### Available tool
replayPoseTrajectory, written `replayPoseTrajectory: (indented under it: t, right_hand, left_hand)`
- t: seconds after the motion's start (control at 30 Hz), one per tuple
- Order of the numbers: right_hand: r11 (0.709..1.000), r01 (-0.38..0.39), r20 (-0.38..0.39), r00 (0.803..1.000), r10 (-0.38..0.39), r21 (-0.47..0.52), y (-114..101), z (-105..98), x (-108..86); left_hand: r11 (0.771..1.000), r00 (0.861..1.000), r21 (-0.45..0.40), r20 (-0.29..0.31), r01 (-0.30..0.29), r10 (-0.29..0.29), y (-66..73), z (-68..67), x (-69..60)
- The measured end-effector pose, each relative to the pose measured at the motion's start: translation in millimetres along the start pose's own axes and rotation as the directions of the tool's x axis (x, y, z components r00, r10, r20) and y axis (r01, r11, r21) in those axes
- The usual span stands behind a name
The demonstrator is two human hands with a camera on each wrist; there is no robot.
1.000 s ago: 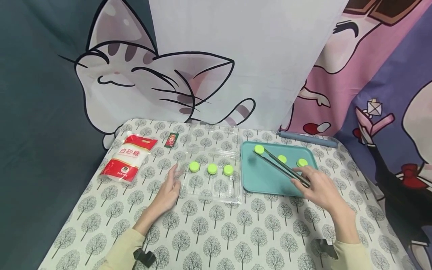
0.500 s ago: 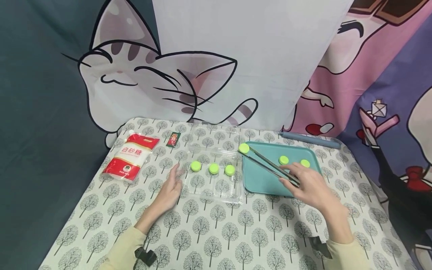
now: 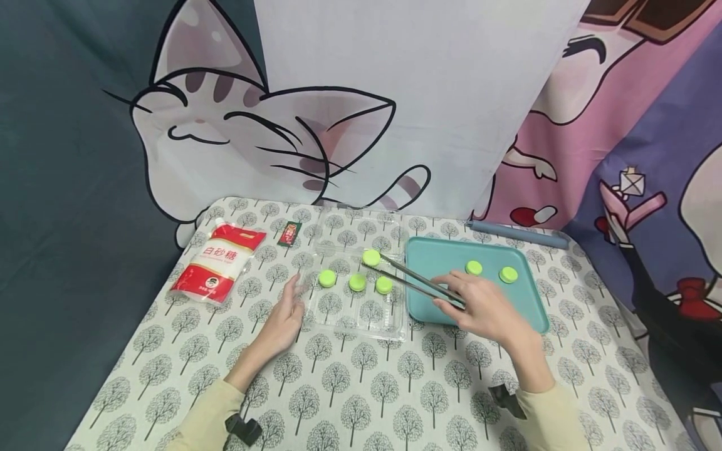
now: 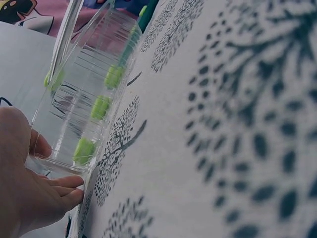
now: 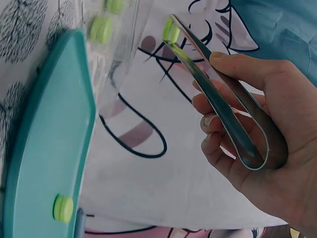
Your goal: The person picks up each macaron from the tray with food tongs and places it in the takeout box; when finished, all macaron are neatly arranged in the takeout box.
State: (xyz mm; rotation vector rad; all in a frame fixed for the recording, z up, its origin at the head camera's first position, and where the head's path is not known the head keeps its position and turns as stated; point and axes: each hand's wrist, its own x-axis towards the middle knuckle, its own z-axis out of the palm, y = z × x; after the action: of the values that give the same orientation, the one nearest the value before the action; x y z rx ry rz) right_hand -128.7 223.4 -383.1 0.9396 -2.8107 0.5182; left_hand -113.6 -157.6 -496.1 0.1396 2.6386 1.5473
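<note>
My right hand (image 3: 482,307) grips dark metal tongs (image 5: 220,106), thumb on one arm and fingers on the other. A green macaron (image 3: 371,257) is pinched between their tips, above the back part of a clear plastic box (image 3: 361,332). Three more green macarons (image 3: 356,282) sit in a row inside that box, whose clear lid (image 3: 358,228) lies folded back. At the box's left end, my left hand (image 3: 284,316) holds the wall, thumb and fingers on either side of it in the left wrist view.
To the right lies a teal tray (image 3: 429,308) with two green macarons (image 3: 508,274). A blue-grey rod (image 3: 519,235) is behind it. At the left are a red and white sugar bag (image 3: 219,262) and a small red and green packet (image 3: 289,233).
The right hand and tongs have moved left, carrying the macaron from over the tray's back left corner to over the clear box. The left hand has stayed at the box's end.
</note>
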Motion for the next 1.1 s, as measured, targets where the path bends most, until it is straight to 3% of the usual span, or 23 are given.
replayPoseTrajectory:
  t: [0.23, 0.5, 0.73, 1.1]
  right_hand:
    - [0.998, 0.009, 0.085, 0.996, -0.015, 0.063, -11.8, 12.6, 11.5]
    - [0.992, 0.037, 0.202, 0.977, -0.062, 0.122, -28.3, 27.8, 22.3]
    - [0.990, 0.079, 0.233, 0.967, -0.105, 0.117, -39.1, 39.5, 31.0]
    - [0.987, 0.045, 0.298, 0.950, -0.090, 0.152, -48.7, 55.8, 38.5]
  left_hand:
    - [1.000, 1.000, -0.001, 0.000, 0.003, -0.003, 0.7, -0.2, -0.7]
    - [1.000, 1.000, -0.002, 0.002, 0.000, 0.000, 0.3, 0.0, 0.0]
    - [1.000, 1.000, -0.004, 0.001, -0.005, 0.005, 0.7, -0.2, 0.5]
    - [1.000, 1.000, 0.003, 0.002, -0.009, 0.009, 0.1, -0.9, -1.3]
